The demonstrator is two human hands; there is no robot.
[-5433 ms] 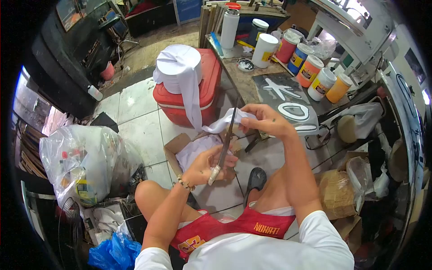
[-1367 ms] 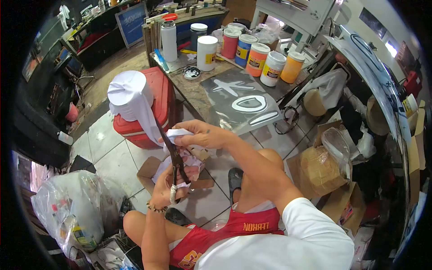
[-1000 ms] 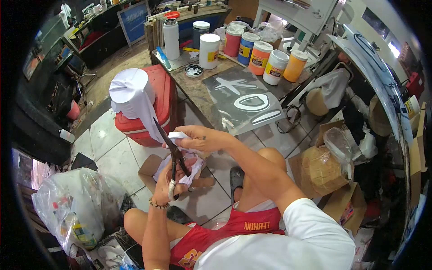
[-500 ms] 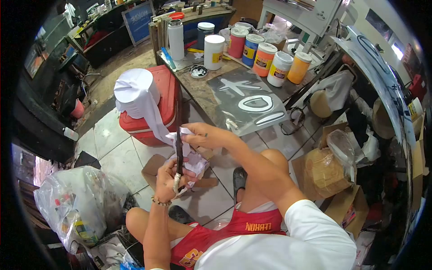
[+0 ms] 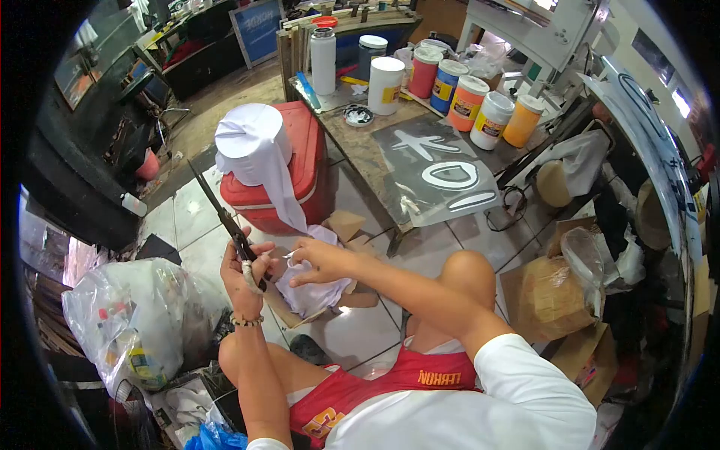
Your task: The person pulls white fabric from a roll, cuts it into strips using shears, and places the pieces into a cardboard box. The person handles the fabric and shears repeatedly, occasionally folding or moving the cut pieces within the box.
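Observation:
My left hand point(image 5: 244, 281) is closed round the wrapped handle of a pair of dark scissors point(image 5: 223, 214), whose long blades point up and away to the left. To its right, my right hand point(image 5: 326, 262) has its thumb and fingers apart above a cardboard box. A small white scrap shows by its fingertips; whether it touches them I cannot tell. White cloth pieces point(image 5: 319, 296) lie in the box below. Beyond my hands, a white cloth strip point(image 5: 281, 191) hangs from a white roll-shaped bundle point(image 5: 251, 139) on a red cooler point(image 5: 304, 150).
A low table point(image 5: 349, 150) carries several paint jars point(image 5: 469, 105), a white bottle point(image 5: 323, 61) and a dark sheet with white lettering point(image 5: 435, 172). A clear bag of containers point(image 5: 142, 322) stands at left. Cardboard boxes point(image 5: 555, 292) sit at right on the tiles.
The scissors have swung left, away from the cloth strip, which now hangs free. My right hand has let go of the strip and come down over the box.

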